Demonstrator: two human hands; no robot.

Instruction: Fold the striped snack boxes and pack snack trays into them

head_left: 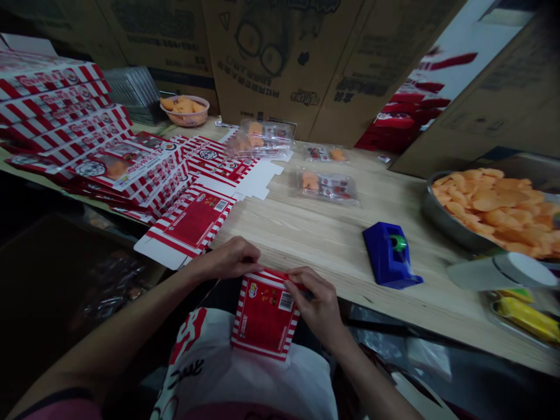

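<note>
A red and white striped carton stands upright on my lap at the table's near edge. My left hand grips its top left edge with curled fingers. My right hand pinches the top right flap. Both hands are closed on the carton.
Flat striped cartons lie stacked on the left of the wooden table. Clear packets of orange snacks lie further back. A blue tape dispenser sits right of my hands. A metal bowl of orange chips stands at right, a small basket at back.
</note>
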